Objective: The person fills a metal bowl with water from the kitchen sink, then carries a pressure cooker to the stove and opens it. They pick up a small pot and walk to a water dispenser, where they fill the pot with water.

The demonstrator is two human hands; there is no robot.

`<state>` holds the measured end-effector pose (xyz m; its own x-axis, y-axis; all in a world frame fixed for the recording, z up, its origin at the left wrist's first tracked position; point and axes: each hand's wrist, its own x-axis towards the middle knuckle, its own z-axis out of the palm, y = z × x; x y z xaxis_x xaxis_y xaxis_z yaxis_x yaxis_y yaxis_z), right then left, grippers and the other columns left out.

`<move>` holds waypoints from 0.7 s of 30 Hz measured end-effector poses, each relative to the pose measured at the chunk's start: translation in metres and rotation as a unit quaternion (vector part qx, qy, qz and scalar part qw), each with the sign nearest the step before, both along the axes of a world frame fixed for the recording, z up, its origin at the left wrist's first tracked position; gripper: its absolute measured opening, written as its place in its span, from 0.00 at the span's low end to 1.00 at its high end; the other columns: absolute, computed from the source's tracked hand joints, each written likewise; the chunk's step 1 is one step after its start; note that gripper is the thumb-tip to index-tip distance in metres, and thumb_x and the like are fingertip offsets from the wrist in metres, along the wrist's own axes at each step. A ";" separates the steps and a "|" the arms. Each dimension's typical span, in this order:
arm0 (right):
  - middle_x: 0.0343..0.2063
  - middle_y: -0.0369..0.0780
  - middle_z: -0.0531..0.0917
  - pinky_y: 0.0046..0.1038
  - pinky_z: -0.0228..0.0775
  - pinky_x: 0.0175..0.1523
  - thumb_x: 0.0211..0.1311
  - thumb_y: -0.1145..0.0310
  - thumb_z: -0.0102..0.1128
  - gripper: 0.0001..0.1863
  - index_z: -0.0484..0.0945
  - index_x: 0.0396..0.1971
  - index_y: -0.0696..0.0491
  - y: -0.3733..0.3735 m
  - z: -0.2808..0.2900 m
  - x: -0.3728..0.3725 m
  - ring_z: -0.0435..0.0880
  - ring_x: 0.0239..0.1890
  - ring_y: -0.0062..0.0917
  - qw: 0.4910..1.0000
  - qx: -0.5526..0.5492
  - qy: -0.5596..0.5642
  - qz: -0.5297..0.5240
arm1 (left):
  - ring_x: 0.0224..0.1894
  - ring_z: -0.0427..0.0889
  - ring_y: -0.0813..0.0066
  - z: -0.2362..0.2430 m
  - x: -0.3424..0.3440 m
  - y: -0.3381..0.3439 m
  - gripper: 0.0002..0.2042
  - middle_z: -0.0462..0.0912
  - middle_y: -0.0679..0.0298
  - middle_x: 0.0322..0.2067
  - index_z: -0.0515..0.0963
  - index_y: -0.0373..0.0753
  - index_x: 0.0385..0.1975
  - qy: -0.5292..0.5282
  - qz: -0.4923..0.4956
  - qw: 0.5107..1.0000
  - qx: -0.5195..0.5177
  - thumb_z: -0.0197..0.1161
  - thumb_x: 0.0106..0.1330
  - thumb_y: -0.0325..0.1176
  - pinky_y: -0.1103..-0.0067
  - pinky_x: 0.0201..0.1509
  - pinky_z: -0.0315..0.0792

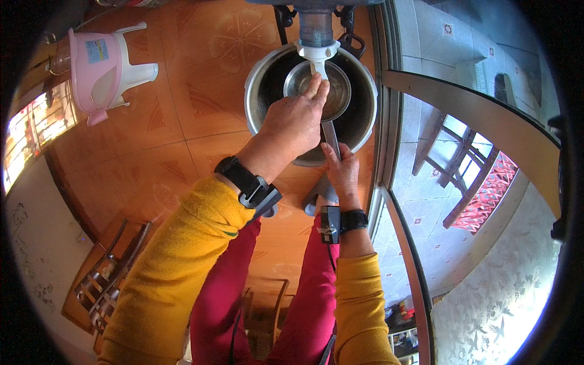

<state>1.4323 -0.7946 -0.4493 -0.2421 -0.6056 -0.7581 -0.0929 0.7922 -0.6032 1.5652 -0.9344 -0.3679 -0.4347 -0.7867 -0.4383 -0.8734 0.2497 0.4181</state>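
A white plastic tap (pixel 318 53) hangs below the blue neck of a water container (pixel 316 29) at the top. My left hand (pixel 295 121) reaches up to this tap, its first two fingers pressed on the tap's lower part; the thumb is hidden. Directly under the tap is a round metal dipper (pixel 338 100), its bowl partly covered by my left hand. My right hand (pixel 343 172) grips the dipper's handle from below. Around and beneath the dipper stands a large metal pot (pixel 250 97) with a dark inside. Whether water is running, I cannot tell.
A pink and white plastic chair (pixel 97 73) stands at the upper left on the orange tiled floor (pixel 225 146). Along the right runs a sliding door frame (pixel 384 121). Beyond it are a wooden stool (pixel 459 158) and pale tiles. A metal rack (pixel 109 280) lies lower left.
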 end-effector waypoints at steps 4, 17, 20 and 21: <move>0.15 0.36 0.78 0.26 0.68 0.27 0.58 0.55 0.68 0.18 0.81 0.29 0.57 0.002 -0.003 -0.003 0.76 0.19 0.19 0.999 -0.013 0.019 0.027 | 0.39 0.86 0.59 0.002 0.000 -0.003 0.35 0.56 0.51 0.69 0.56 0.36 0.68 -0.040 -0.030 0.998 0.046 0.61 0.58 0.28 0.71 0.43 0.82; 0.19 0.43 0.81 0.31 0.72 0.35 0.55 0.48 0.69 0.24 0.81 0.28 0.59 -0.001 -0.004 -0.012 0.80 0.25 0.25 0.996 0.004 0.025 0.091 | 0.39 0.85 0.55 0.002 0.000 -0.001 0.36 0.63 0.50 0.66 0.60 0.34 0.66 -0.015 -0.009 1.000 0.012 0.62 0.52 0.24 0.69 0.42 0.80; 0.19 0.43 0.81 0.31 0.72 0.35 0.54 0.48 0.70 0.25 0.81 0.28 0.59 -0.002 -0.006 -0.012 0.79 0.24 0.26 0.995 0.013 0.037 0.091 | 0.40 0.85 0.55 0.003 0.000 -0.001 0.36 0.62 0.50 0.66 0.61 0.34 0.66 -0.013 -0.009 1.000 0.016 0.61 0.52 0.24 0.68 0.42 0.80; 0.19 0.43 0.81 0.31 0.72 0.35 0.54 0.48 0.70 0.25 0.81 0.28 0.59 -0.002 -0.007 -0.012 0.79 0.24 0.26 0.995 0.009 0.038 0.093 | 0.40 0.85 0.55 0.003 0.001 -0.001 0.36 0.62 0.50 0.66 0.60 0.34 0.66 -0.009 -0.008 1.000 0.016 0.61 0.52 0.24 0.68 0.42 0.80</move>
